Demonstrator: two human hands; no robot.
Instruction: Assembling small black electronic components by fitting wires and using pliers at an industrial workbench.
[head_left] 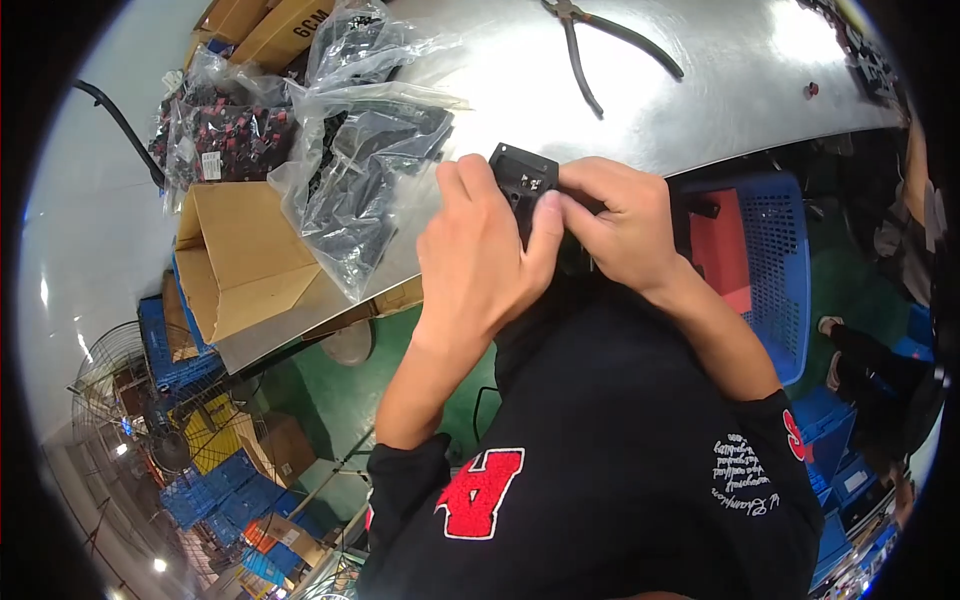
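Over the front edge of the metal table I hold a black plastic housing point(526, 172) with small metal parts showing in its recess. My left hand point(475, 245) is closed round its left side, the thumb across its lower end. On the other side my right hand point(622, 222) pinches its right edge with thumb and fingers. Whether the right fingers also hold a smaller part against it is hidden. Left of my left hand lies a clear plastic bag point(365, 170) with dark parts in it. A pair of pliers point(590, 50) with dark handles lies beyond my hands.
An open cardboard box point(245, 260) stands at the table's left end. Behind it sits a bag of red and black parts point(225, 135). A blue basket point(790, 270) is at my right, below the table point(700, 120). A small red piece point(811, 90) lies far right.
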